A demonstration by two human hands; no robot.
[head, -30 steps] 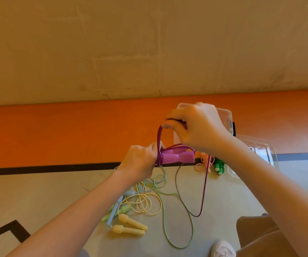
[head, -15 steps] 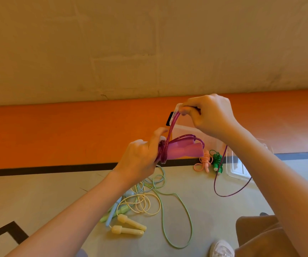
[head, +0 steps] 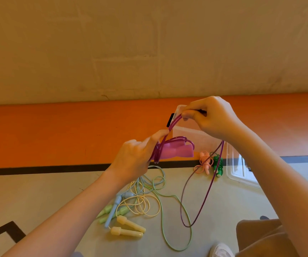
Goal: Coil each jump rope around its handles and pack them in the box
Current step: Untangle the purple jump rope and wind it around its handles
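My left hand (head: 134, 160) grips the two pink-purple handles (head: 173, 152) of a jump rope, held together in the air with several turns of purple cord around them. Up and to the right, my right hand (head: 210, 117) pinches the purple cord (head: 205, 197); the slack hangs below it in a long loop over the floor. The clear plastic box (head: 192, 140) stands behind my hands, partly hidden. Its clear lid (head: 242, 173) lies on the floor to the right.
On the floor lie a coiled pink rope (head: 204, 162) and a coiled green rope (head: 217, 164) by the box. Nearer me, yellow handles (head: 129, 228), light green handles (head: 112, 212) and a blue handle (head: 113, 208) lie tangled with loose cords. My shoe (head: 221, 250) and knee show bottom right.
My right hand rose and moved right, drawing the purple cord up from the handles. The hanging loop swung right, then dropped lower. The left hand kept its hold on the handles.
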